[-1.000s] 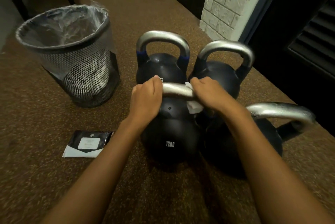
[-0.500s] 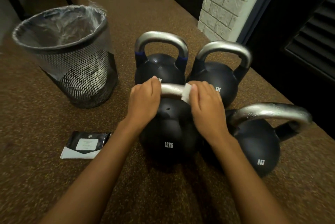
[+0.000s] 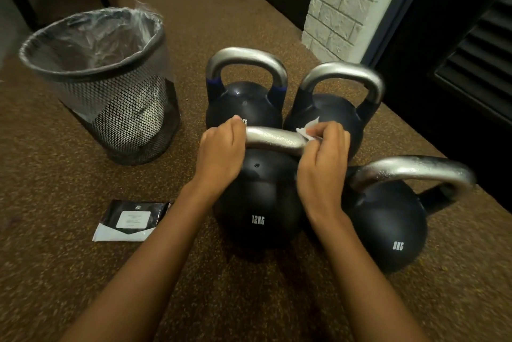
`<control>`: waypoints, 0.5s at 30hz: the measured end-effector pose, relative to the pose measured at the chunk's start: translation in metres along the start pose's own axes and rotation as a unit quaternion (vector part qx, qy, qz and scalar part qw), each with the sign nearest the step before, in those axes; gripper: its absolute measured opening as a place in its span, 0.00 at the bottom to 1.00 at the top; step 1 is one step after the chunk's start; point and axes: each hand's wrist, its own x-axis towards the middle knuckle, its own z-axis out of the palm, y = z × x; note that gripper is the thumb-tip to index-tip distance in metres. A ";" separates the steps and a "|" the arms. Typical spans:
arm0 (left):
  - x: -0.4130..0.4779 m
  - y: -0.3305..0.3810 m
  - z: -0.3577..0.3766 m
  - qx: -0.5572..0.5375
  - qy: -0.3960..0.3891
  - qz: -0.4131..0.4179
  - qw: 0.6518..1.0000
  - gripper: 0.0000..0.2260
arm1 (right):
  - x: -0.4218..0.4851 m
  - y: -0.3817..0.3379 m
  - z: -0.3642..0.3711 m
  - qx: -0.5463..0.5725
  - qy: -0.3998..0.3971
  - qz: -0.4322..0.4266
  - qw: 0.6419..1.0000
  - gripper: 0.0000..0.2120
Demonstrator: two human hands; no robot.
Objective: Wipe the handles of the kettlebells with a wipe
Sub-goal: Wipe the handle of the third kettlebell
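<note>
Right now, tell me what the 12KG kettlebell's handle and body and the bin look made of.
Handle: bare metal, probably steel; silvery, dull sheen, faintly pitted.
Body: likely cast metal under matt black coating; soft highlights, white printed lettering.
Bin: black mesh, seemingly metal wire; open lattice.
Liner: thin clear plastic, crinkled, glossy.

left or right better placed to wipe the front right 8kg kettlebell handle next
Right. The right grip pinches the white wipe and lies next to the black 8kg kettlebell's silver handle; the left grip holds the other end of the 12kg kettlebell's handle, wipeless.
</note>
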 end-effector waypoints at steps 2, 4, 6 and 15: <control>0.000 0.000 -0.001 -0.003 0.000 -0.004 1.000 0.17 | -0.001 0.009 0.004 0.026 0.003 0.016 1.000 0.07; 0.000 0.000 -0.001 -0.003 0.002 -0.005 1.000 0.17 | -0.006 0.018 0.006 0.056 0.013 0.047 0.997 0.10; 0.000 0.001 -0.001 0.000 0.000 -0.007 1.000 0.17 | -0.014 0.022 0.010 0.078 0.036 0.071 0.994 0.13; 0.000 -0.001 0.001 -0.005 0.007 -0.021 1.000 0.19 | -0.027 0.020 0.024 0.085 0.110 0.062 0.988 0.17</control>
